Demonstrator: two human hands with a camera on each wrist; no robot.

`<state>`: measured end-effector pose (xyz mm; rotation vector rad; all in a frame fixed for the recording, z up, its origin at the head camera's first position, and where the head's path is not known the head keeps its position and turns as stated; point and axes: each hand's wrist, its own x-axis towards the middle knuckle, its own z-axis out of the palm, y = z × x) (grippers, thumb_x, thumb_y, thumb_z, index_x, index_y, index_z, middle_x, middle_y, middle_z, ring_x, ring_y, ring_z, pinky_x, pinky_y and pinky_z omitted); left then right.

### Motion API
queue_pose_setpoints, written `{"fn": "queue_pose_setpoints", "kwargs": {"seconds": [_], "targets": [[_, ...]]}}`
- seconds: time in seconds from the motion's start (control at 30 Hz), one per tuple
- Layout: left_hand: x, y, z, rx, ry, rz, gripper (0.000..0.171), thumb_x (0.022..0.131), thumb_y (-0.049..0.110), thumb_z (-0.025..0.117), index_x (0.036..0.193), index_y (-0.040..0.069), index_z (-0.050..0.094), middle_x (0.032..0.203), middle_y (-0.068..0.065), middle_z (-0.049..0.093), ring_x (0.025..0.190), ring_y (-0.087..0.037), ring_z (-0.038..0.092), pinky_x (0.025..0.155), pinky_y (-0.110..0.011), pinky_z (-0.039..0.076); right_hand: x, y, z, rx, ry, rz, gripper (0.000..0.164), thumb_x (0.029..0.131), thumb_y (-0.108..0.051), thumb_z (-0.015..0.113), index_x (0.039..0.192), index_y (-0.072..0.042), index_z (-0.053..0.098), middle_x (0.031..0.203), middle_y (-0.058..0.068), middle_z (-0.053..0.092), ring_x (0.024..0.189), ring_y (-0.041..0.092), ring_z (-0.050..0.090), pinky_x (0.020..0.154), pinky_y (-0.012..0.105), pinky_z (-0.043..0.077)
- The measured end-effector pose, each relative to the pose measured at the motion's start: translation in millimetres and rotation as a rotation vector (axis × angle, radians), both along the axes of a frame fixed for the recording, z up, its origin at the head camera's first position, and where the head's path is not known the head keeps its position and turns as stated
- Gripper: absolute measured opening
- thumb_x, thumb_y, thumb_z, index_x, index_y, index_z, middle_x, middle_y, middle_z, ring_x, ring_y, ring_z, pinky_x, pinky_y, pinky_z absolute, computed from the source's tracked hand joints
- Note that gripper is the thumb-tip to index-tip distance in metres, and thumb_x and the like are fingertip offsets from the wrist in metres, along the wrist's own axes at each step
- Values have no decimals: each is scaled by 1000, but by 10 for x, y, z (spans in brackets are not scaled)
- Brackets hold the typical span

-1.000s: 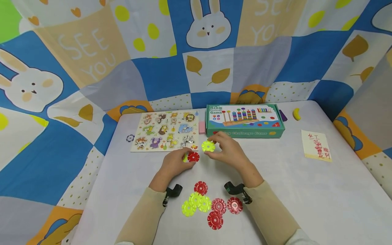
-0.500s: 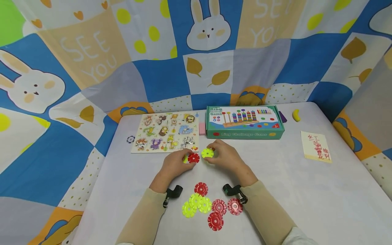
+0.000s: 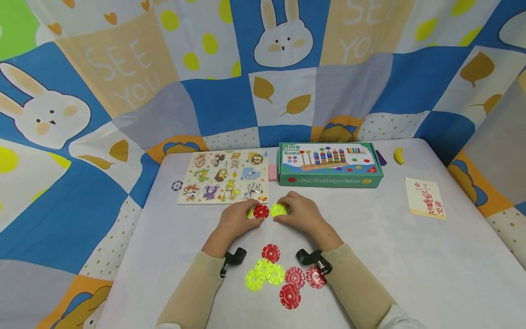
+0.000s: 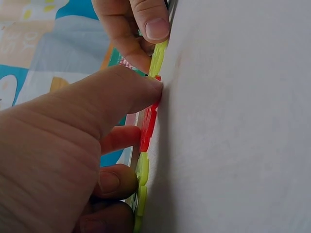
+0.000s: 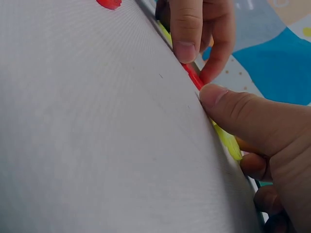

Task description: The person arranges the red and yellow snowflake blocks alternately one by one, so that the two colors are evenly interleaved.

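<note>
My left hand (image 3: pixel 236 220) pinches a red notched snowflake disc (image 3: pixel 261 211) by its edge. Joined to its left is a yellow-green disc (image 4: pixel 142 170), mostly covered by the fingers in the head view. Opposite, my right hand (image 3: pixel 303 213) pinches another yellow-green snowflake disc (image 3: pixel 278 209) between thumb and fingers. The edges of the red disc and this yellow-green one are very close; whether their slots interlock I cannot tell. Nearer the body lie loose red discs (image 3: pixel 290 296) and yellow-green discs (image 3: pixel 255 280), some overlapping.
Behind the hands lie an animal puzzle board (image 3: pixel 223 177) and a green Ring Challenge Game box (image 3: pixel 330 164), with a pink block (image 3: pixel 273 172) between them. Rightward are a toy banana (image 3: pixel 398 156) and a handwritten note (image 3: pixel 425 198). A patterned cloth (image 3: pixel 226 105) hangs at the back.
My right hand has come down and left with its yellow-green disc, bringing it up close to the red one. My left hand has stayed almost still, keeping its hold.
</note>
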<state>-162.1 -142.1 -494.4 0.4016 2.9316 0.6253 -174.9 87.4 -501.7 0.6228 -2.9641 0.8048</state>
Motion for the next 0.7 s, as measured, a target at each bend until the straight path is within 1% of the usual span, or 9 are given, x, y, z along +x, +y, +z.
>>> {"fn": "queue_pose_setpoints", "kwargs": {"seconds": [0.13, 0.3, 0.37, 0.57, 0.7], "targets": [[7, 11, 10, -15, 1, -10, 54, 79, 54, 67, 126, 26, 59, 115, 4, 62, 95, -14, 57, 82, -38, 46, 16, 5, 2, -16, -9, -9, 55, 68, -59, 75, 107, -21, 69, 91, -12, 53, 76, 7, 48, 71, 26, 44], [13, 15, 28, -27, 9, -18, 54, 80, 53, 67, 126, 26, 59, 113, 4, 63, 93, -13, 57, 81, -37, 46, 22, 8, 19, -36, -23, -12, 56, 68, -59, 75, 108, -21, 69, 91, -11, 54, 77, 8, 48, 71, 27, 44], [16, 16, 34, -26, 13, -19, 54, 80, 53, 67, 126, 26, 59, 112, 4, 63, 91, -13, 57, 80, -36, 46, 19, 19, 28, -49, -43, -6, 55, 68, -56, 77, 109, -20, 69, 91, -10, 53, 78, 9, 48, 71, 28, 43], [29, 22, 59, -14, 14, -22, 53, 79, 51, 69, 125, 25, 60, 110, 5, 63, 89, -12, 57, 79, -36, 47, 6, 74, 56, -105, -129, 3, 44, 72, -40, 81, 108, -18, 68, 87, -6, 52, 79, 12, 46, 71, 30, 41], [32, 27, 79, -15, -2, -21, 53, 79, 50, 70, 125, 24, 60, 112, 3, 63, 92, -14, 57, 80, -37, 47, 10, 80, 68, -119, -145, 2, 42, 72, -39, 81, 107, -18, 69, 85, -5, 53, 77, 13, 45, 69, 31, 40]]}}
